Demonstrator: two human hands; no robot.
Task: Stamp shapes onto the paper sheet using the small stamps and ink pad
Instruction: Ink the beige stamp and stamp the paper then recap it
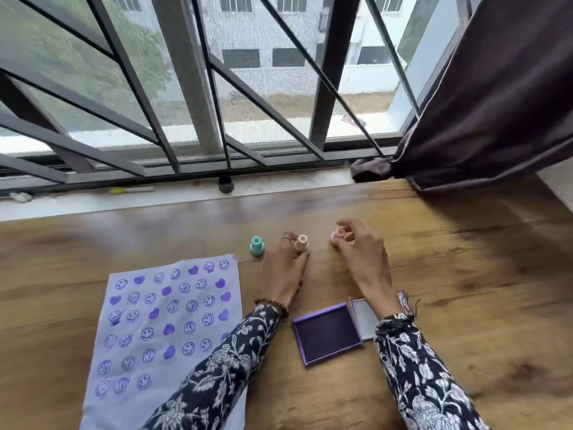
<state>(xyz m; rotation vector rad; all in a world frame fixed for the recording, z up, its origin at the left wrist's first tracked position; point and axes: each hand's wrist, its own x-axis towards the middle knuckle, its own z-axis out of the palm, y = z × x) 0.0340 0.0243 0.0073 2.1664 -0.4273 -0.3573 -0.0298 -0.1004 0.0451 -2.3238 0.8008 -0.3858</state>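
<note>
A pale paper sheet (161, 330) lies at the left, covered with several purple smiley and heart prints. Three small stamps stand in a row beyond it: a teal stamp (257, 246), a beige stamp (301, 242) and a pink stamp (337, 235). My left hand (283, 271) rests on the table with its fingertips touching the beige stamp. My right hand (361, 252) has its fingers curled around the pink stamp. A purple ink pad (327, 333) lies open between my forearms, its lid (363, 318) partly hidden by my right wrist.
The wooden table (465, 305) runs up to a window sill (155, 197) holding a small dark pot (225, 184) and a yellow-tipped stick (130, 190). Barred windows stand behind. A dark curtain (496, 119) hangs over the table's far right corner.
</note>
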